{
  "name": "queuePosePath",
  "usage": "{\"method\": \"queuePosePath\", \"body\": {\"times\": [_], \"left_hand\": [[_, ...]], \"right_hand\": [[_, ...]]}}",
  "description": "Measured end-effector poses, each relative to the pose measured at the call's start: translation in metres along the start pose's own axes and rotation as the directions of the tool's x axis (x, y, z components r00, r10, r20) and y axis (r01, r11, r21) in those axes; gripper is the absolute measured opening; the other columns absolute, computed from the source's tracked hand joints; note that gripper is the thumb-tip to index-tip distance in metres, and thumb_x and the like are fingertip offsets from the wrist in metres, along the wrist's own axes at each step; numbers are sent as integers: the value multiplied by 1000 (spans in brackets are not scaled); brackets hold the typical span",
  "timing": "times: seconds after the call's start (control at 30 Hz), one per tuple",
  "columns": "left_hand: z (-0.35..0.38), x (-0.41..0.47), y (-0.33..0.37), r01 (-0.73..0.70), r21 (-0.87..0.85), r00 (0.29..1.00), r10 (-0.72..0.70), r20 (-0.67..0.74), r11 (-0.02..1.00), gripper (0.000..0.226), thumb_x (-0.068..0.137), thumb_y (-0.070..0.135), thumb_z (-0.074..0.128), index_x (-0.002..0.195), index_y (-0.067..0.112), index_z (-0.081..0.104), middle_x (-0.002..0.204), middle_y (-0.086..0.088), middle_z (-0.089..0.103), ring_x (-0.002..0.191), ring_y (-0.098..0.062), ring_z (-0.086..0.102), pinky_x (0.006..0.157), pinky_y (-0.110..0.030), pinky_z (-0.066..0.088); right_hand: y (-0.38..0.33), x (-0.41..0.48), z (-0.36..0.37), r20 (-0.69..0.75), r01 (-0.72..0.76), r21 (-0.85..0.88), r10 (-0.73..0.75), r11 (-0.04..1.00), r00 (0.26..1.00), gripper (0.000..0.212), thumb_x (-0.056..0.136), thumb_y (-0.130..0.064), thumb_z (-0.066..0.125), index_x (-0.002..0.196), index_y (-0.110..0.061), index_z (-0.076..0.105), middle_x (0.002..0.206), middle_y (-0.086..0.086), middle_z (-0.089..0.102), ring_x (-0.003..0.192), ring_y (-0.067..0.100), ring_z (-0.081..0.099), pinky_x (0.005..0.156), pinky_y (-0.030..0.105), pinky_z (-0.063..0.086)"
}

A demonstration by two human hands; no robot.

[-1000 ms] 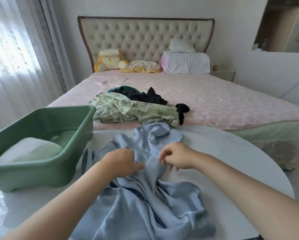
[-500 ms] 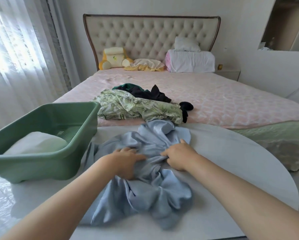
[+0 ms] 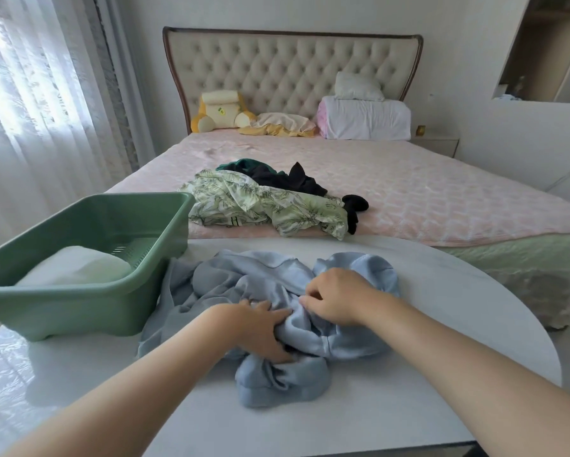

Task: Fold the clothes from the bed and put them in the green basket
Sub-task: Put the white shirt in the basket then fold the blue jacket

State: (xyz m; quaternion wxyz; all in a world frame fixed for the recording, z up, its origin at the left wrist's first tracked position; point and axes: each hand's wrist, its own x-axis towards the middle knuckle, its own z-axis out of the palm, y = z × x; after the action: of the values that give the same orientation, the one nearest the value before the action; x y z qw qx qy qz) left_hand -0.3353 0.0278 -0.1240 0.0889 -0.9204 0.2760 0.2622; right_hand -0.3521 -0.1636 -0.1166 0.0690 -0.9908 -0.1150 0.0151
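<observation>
Now | left grip (image 3: 259,328) clutches blue garment (image 3: 270,278) | right grip (image 3: 338,296) pinches it, fingertips hidden

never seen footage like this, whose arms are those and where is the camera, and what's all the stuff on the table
There is no machine here. The arms belong to a person wearing a wide-angle camera on their head, so the single picture looks forward and down at their own hands. In front of them is a white table, with a bed behind it. On the table lie a crumpled blue garment and a green basket with a white item inside. The left hand grips a bunch of the blue garment, and the right hand pinches the cloth just beside it. On the bed lie a leaf-print garment and some dark clothes, not yet folded.
</observation>
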Motion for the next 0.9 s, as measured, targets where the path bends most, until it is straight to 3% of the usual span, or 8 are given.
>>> {"method": "queuePosePath", "body": {"times": [0.07, 0.13, 0.2, 0.33, 0.5, 0.7, 0.8, 0.9], "left_hand": [[5, 2, -2, -96, 39, 995, 96, 2, 995, 95, 79, 63, 62, 153, 50, 3, 164, 11, 1, 151, -37, -5, 116, -60, 20], [1, 5, -9, -237, 14, 971, 237, -29, 971, 86, 84, 43, 67, 153, 48, 16, 163, 16, 6, 152, -24, 0, 119, -52, 20], [-2, 7, -13, -319, -14, 947, 319, -27, 948, 82, 89, 16, 59, 154, 46, 19, 164, 18, 3, 152, -12, -1, 124, -42, 11], [-5, 10, -18, -350, 27, 924, 350, -153, 936, 80, 88, -6, 49, 153, 38, 33, 164, 9, 19, 151, -11, 10, 122, -33, 14], [1, 21, -65, -107, 323, 839, 259, -478, 941, 53, 92, 14, 53, 136, 43, 53, 150, 19, 41, 144, -9, 29, 108, -34, 31], [-3, 20, -84, 127, 328, 855, 64, -514, 936, 51, 89, 29, 54, 139, 40, 48, 152, 6, 35, 143, -21, 26, 116, -36, 22], [-8, 12, -62, 32, 327, 868, 136, -478, 944, 61, 81, 31, 60, 140, 33, 43, 149, 2, 29, 139, -24, 25, 114, -36, 23], [-13, -4, -29, -227, 157, 851, 274, -448, 961, 69, 73, 33, 68, 135, 38, 38, 135, 8, 30, 129, -15, 25, 109, -34, 25]], "right_hand": [[5, 5, 4, 4, -19, 32, 19, 999, 1000, 21, 98, -27, 47, 100, -34, 67, 120, -5, 60, 114, 25, 56, 90, 38, 47], [11, 9, 11, 127, -4, 16, 1, 1000, 992, 54, 95, -12, 44, 145, -34, 47, 161, -4, 28, 146, 22, 29, 114, 41, 31], [15, 11, 17, 210, 23, -36, -15, 999, 978, 75, 92, -8, 44, 159, -34, 22, 169, -5, 3, 155, 14, 3, 124, 42, 10], [22, 15, 17, 254, -19, -176, 64, 984, 965, 67, 97, -31, 40, 158, -43, 15, 168, -1, 13, 153, 22, 16, 121, 45, 14], [33, 8, 13, 171, -241, -321, 307, 916, 936, 63, 97, -62, 32, 146, -26, 46, 150, 13, 41, 134, 33, 43, 99, 45, 41], [29, -9, -9, 287, -238, -66, 247, 969, 926, 56, 93, -69, 43, 105, -20, 66, 108, 2, 65, 100, 22, 62, 79, 35, 46], [29, -14, -10, 308, -253, 277, 164, 927, 937, 40, 98, -52, 50, 75, -20, 57, 78, 2, 62, 70, 29, 70, 69, 36, 55], [37, -16, -9, 190, -186, 261, 139, 947, 972, 21, 90, -27, 54, 101, -33, 71, 102, -9, 71, 87, 17, 70, 85, 33, 57]]}}
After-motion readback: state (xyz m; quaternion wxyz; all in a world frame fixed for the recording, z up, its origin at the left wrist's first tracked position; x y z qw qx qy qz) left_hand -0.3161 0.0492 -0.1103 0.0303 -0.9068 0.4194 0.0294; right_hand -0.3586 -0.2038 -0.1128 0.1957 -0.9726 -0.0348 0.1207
